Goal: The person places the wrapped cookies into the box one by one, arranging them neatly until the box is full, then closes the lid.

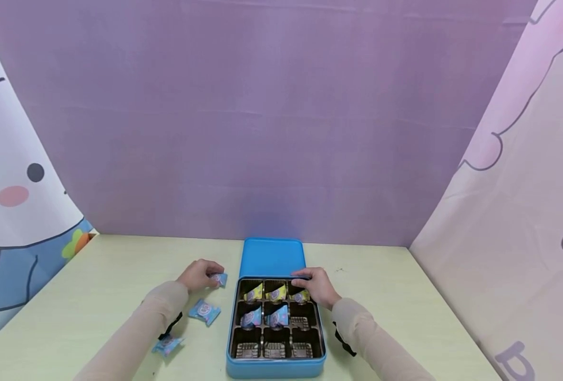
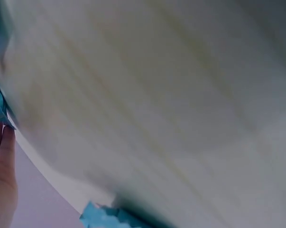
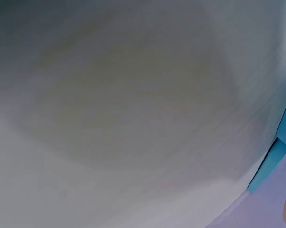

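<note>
My left hand (image 1: 199, 275) pinches a blue wrapped candy (image 1: 221, 279) just left of the tin. The left wrist view catches its fingers (image 2: 6, 147) beside that blue wrapper. An oblong blue tin (image 1: 275, 368) stands with its lid (image 1: 273, 256) laid back. Over the tin's far right corner reaches my right hand (image 1: 321, 288), fingers extended across the rim. Yellow wrapped candies fill the far row, among them one (image 1: 300, 296) right below the right hand. Two blue candies (image 1: 251, 318) sit in the middle row; its right compartment and the near row hold none.
Two more blue candies lie on the pale table (image 1: 381, 328) left of the tin, one (image 1: 205, 311) near the left forearm and one (image 1: 168, 346) beside the sleeve. A purple backdrop (image 1: 262, 121) rises behind, with printed cloth walls (image 1: 515, 211) at both sides.
</note>
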